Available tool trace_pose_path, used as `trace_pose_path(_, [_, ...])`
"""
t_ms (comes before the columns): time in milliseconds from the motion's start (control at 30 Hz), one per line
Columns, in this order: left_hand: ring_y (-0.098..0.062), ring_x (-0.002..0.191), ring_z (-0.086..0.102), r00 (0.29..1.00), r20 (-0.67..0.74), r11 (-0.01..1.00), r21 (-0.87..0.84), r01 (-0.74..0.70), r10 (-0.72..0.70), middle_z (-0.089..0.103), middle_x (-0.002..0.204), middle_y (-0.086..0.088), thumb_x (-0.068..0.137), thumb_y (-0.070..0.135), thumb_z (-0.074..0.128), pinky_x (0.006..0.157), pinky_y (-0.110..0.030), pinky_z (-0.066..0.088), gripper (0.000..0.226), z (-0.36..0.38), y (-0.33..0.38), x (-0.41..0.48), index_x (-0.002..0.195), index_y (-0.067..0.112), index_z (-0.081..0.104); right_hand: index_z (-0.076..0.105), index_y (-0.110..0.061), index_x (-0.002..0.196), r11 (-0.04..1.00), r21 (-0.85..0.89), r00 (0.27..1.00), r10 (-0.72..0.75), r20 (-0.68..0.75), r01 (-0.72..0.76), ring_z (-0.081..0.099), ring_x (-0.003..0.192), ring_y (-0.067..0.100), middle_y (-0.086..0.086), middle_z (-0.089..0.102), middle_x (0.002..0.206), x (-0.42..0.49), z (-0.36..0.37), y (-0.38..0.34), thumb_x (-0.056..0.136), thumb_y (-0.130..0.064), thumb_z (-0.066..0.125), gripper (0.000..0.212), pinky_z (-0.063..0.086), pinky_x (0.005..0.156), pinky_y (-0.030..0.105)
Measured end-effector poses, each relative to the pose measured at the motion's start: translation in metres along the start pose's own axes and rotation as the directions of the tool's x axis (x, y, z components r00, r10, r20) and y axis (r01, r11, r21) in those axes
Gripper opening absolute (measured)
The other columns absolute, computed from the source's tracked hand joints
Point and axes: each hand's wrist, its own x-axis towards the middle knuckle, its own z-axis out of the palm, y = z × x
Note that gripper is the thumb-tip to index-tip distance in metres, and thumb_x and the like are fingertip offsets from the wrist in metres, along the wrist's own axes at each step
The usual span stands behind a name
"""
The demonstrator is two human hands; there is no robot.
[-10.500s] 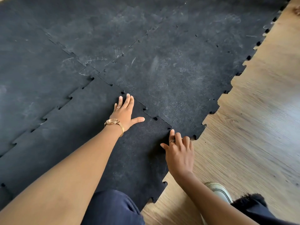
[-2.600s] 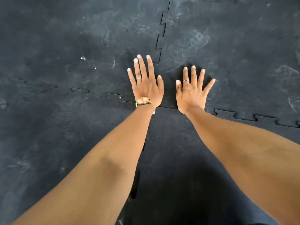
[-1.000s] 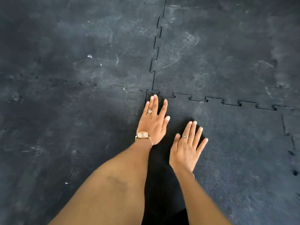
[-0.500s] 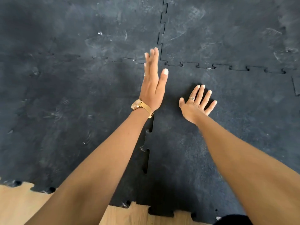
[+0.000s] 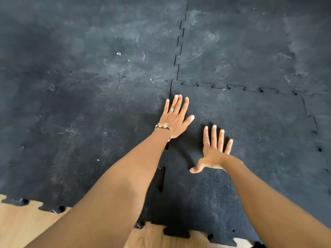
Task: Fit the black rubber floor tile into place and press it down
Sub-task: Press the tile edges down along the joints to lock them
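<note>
The black rubber floor tile [image 5: 250, 140] lies in the near right part of the mat, its toothed edges meshed with the tiles beyond it and to its left. My left hand [image 5: 174, 119], with a gold watch and a ring, lies flat with fingers spread near the tile's far left corner, by the seam. My right hand [image 5: 214, 151] is spread too, raised slightly above the tile, thumb pointing left. Neither hand holds anything. Part of the left seam [image 5: 162, 178] shows dark gaps beside my left forearm.
Black interlocking tiles [image 5: 89, 104] cover the floor all around, scuffed with pale marks. Bare wooden floor [image 5: 21, 224] shows at the near left and along the bottom edge, beyond the mat's toothed border.
My left hand, lifted on edge half a second ago, now lies flat by the seam. My right hand has lifted off the tile and drawn back toward me.
</note>
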Motion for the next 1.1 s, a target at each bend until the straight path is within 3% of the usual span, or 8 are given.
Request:
trace_pose_path(67, [-0.026, 0.148, -0.019, 0.997, -0.056, 0.978, -0.203, 0.041, -0.053, -0.017, 0.161, -0.014, 0.102, 0.045, 0.021, 0.118, -0.045, -0.016, 0.067, -0.015, 0.007, -0.01, 0.154, 0.013, -0.009, -0.048, -0.024, 0.127, 0.998, -0.055, 0.999, 0.0, 0.037, 0.002, -0.051, 0.122, 0.034, 0.008, -0.055, 0.135, -0.001, -0.005, -0.002, 0.045, -0.067, 0.081, 0.159, -0.023, 0.104, 0.062])
trace_pose_path(167, [-0.03, 0.149, -0.011, 0.936, -0.336, 0.98, -0.193, 0.042, -0.107, -0.017, 0.159, -0.012, 0.102, 0.046, 0.022, 0.121, -0.045, -0.008, 0.066, -0.003, 0.023, -0.062, 0.155, 0.012, 0.003, -0.05, -0.019, 0.127, 0.994, -0.111, 0.997, 0.011, 0.077, -0.003, -0.052, 0.12, 0.036, 0.011, -0.057, 0.132, -0.006, -0.01, -0.003, 0.039, -0.066, 0.085, 0.168, -0.022, 0.103, 0.063])
trace_pose_path(300, [-0.033, 0.15, -0.006, 0.964, -0.206, 0.984, 0.024, 0.177, -0.168, -0.009, 0.161, -0.02, 0.096, 0.062, 0.019, 0.121, -0.052, 0.003, 0.081, 0.033, 0.018, -0.09, 0.155, 0.008, -0.001, -0.05, -0.016, 0.127, 0.989, -0.145, 0.996, 0.035, 0.079, -0.023, -0.051, 0.12, 0.039, 0.016, -0.056, 0.134, -0.007, -0.011, -0.007, 0.04, -0.061, 0.088, 0.17, -0.022, 0.102, 0.064])
trace_pose_path(567, [-0.029, 0.15, -0.005, 0.937, -0.192, 0.956, 0.068, -0.284, 0.292, -0.002, 0.162, -0.018, 0.099, 0.049, 0.03, 0.122, -0.048, 0.003, 0.073, 0.034, 0.021, -0.092, 0.154, 0.007, 0.007, -0.049, -0.017, 0.129, 0.989, -0.146, 0.994, 0.018, 0.106, -0.002, -0.052, 0.12, 0.038, 0.015, -0.056, 0.135, -0.013, -0.013, -0.005, 0.04, -0.061, 0.088, 0.17, -0.021, 0.104, 0.064])
trace_pose_path(633, [-0.026, 0.15, -0.008, 0.932, -0.243, 0.95, -0.091, -0.298, 0.269, -0.003, 0.162, -0.016, 0.099, 0.042, 0.033, 0.122, -0.045, 0.0, 0.07, 0.036, 0.032, -0.097, 0.154, 0.007, 0.007, -0.049, -0.016, 0.129, 0.99, -0.139, 0.993, 0.022, 0.116, -0.006, -0.052, 0.121, 0.038, 0.016, -0.056, 0.134, -0.014, -0.015, -0.007, 0.04, -0.061, 0.088, 0.169, -0.021, 0.104, 0.064])
trace_pose_path(767, [-0.023, 0.149, -0.014, 0.978, -0.206, 0.93, -0.363, -0.058, -0.019, -0.007, 0.163, -0.012, 0.098, 0.045, 0.034, 0.123, -0.044, -0.002, 0.075, 0.042, 0.036, -0.097, 0.154, 0.01, -0.001, -0.048, -0.016, 0.13, 0.993, -0.121, 0.996, 0.021, 0.083, -0.01, -0.051, 0.122, 0.038, 0.014, -0.056, 0.134, -0.014, -0.013, -0.007, 0.041, -0.058, 0.09, 0.169, -0.022, 0.103, 0.063])
trace_pose_path(867, [-0.007, 0.147, -0.019, 0.983, -0.165, 0.733, -0.678, -0.056, -0.077, -0.012, 0.162, 0.006, 0.097, 0.04, 0.044, 0.123, -0.04, 0.001, 0.08, 0.028, 0.03, -0.098, 0.154, 0.017, -0.007, -0.048, -0.018, 0.13, 0.995, -0.097, 0.997, 0.002, 0.075, 0.005, -0.053, 0.12, 0.036, 0.01, -0.059, 0.128, -0.015, -0.012, -0.01, 0.041, -0.056, 0.09, 0.169, -0.023, 0.104, 0.063])
trace_pose_path(1100, [0.005, 0.14, -0.02, 0.992, -0.116, 0.668, -0.742, -0.052, -0.052, -0.01, 0.156, 0.015, 0.098, 0.03, 0.046, 0.122, -0.038, -0.003, 0.076, 0.02, 0.03, -0.104, 0.154, 0.016, -0.004, -0.049, -0.017, 0.126, 0.992, -0.13, 0.994, 0.012, 0.113, 0.003, -0.05, 0.122, 0.039, 0.013, -0.056, 0.132, -0.02, -0.016, -0.011, 0.043, -0.059, 0.089, 0.166, -0.02, 0.105, 0.064])
